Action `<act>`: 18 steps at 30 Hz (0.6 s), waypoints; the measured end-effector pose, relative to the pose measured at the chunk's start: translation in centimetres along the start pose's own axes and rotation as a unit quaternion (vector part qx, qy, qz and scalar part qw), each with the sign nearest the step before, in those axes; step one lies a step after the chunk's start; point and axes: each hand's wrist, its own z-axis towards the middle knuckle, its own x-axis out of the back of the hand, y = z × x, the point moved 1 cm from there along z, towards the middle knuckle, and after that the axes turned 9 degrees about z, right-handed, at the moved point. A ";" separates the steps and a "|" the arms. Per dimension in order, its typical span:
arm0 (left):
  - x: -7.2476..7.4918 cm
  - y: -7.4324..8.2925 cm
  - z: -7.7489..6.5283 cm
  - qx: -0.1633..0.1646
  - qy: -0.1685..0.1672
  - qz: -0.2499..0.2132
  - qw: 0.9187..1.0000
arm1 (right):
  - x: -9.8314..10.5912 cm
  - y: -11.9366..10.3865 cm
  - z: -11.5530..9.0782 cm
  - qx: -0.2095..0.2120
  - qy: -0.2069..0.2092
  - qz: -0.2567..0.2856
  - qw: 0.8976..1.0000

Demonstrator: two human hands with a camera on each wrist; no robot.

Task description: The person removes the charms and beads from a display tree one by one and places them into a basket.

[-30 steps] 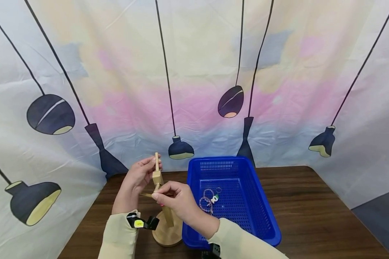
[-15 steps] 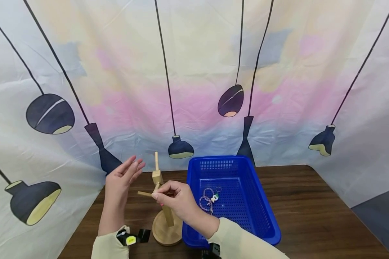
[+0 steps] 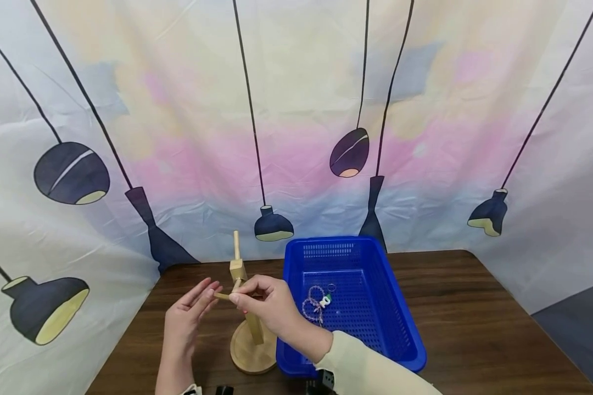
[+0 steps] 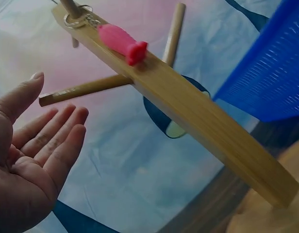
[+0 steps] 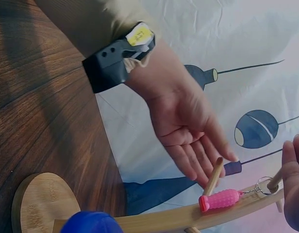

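Note:
A wooden peg stand (image 4: 203, 119) with a round base (image 3: 249, 355) stands left of the blue basket. My right hand (image 3: 279, 310) pinches a front peg near the top of its post between thumb and index finger. On that peg hangs a pink bumpy keychain (image 4: 118, 41) by its metal ring (image 5: 266, 187); in the head view the right hand mostly hides it. My left hand (image 3: 183, 323) is beside the left peg (image 4: 86, 90), palm facing it. In the left wrist view the peg's tip lies between thumb and fingers, with gaps on both sides.
The blue plastic basket (image 3: 400, 323) holds a beaded loop (image 3: 312, 304) with a white and green charm (image 3: 325, 300) and a small ring. Both rest on the dark wooden table (image 3: 474, 312). A lamp-patterned cloth (image 3: 202, 137) hangs behind.
My left hand came away from the stand's top, swung left, then dropped to the left peg's end. My right hand stays in place at the front peg.

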 end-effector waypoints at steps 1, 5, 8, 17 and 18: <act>-0.1 -0.2 -0.1 0.001 0.001 -0.002 1.000 | 0.0 0.0 0.0 0.002 -0.001 0.000 1.000; -0.5 -0.6 -0.3 0.009 0.016 -0.002 1.000 | 0.0 0.0 0.0 0.004 -0.001 0.001 1.000; -0.8 -0.8 -0.4 0.014 0.029 -0.015 0.999 | 0.0 0.0 0.1 -0.001 0.001 0.002 1.000; -1.1 -1.4 -0.5 0.018 0.037 -0.079 0.996 | 0.0 -0.1 0.0 -0.005 -0.003 -0.003 1.000; -1.2 -1.4 -0.5 0.015 0.036 -0.083 0.996 | 0.0 -0.1 0.0 -0.008 -0.004 -0.004 1.000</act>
